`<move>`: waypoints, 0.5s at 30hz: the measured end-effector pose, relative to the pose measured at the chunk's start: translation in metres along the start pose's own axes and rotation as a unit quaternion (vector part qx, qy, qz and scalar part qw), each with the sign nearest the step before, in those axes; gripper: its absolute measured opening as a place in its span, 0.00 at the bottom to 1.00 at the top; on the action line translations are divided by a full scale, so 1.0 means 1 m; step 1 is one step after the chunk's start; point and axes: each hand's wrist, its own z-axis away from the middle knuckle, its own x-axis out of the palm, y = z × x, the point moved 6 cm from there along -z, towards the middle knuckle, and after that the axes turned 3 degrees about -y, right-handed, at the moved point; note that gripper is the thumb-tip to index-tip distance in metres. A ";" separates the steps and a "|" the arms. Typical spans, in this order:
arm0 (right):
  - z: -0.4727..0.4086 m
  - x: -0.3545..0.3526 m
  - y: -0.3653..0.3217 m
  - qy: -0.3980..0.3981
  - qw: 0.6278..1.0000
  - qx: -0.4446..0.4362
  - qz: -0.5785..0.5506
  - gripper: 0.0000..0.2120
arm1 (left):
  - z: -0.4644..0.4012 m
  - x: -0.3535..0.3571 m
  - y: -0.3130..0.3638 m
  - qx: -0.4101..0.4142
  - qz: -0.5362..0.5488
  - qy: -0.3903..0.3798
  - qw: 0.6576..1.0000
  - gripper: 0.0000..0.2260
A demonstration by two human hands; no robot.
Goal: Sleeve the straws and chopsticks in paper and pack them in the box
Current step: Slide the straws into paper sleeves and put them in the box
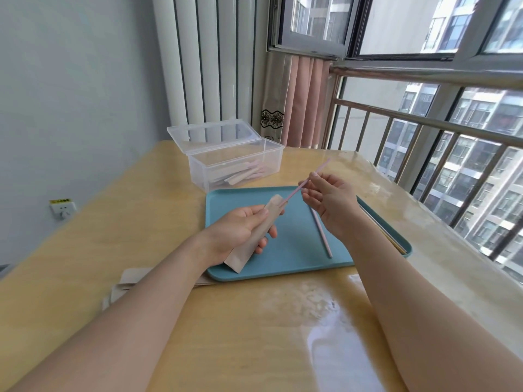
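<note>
A brown paper sleeve (254,230) is held in the grip of the left hand (240,227), fingers curled round its middle, its open mouth turned up and away from the person. A thin pink straw (297,188) is pinched in the grip of the right hand (328,202) between thumb and fingertips, its lower tip just at or inside the sleeve's mouth; how far it has gone in cannot be told.

Several things could go wrong from here. The mouth could be pressed flat if the sleeve is squeezed too hard, so that the tip would be caught on the paper edge and the sleeve creased or torn. The straw is held well up its length, so it could be bowed or kinked if pushed against resistance. If the angle of straw and sleeve is not matched, the tip could be slid along the outside of the paper instead.

A second straw (321,232) is left lying on the blue tray (283,267), just under the right wrist, and could be knocked. Along the tray's right edge some pale sticks, probably chopsticks (382,227), are seen. A stack of spare sleeves (130,281) lies on the worktop (226,335), partly hidden by the left forearm. The clear box (235,165) stands beyond the tray, lid open, with sleeved pieces already inside. Nothing is seen between the hands and the box.
</note>
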 end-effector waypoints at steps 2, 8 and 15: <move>0.001 0.003 0.005 -0.033 0.998 0.025 0.039 0.06 | -0.001 0.000 -0.001 -0.003 -0.002 0.002 1.000 0.15; 0.001 0.004 0.015 -0.043 0.988 0.029 0.145 0.14 | 0.000 -0.003 -0.002 -0.008 -0.029 0.017 0.999 0.16; -0.002 0.003 0.007 -0.018 0.973 -0.083 0.216 0.16 | 0.000 -0.003 -0.002 -0.012 -0.039 0.042 0.998 0.16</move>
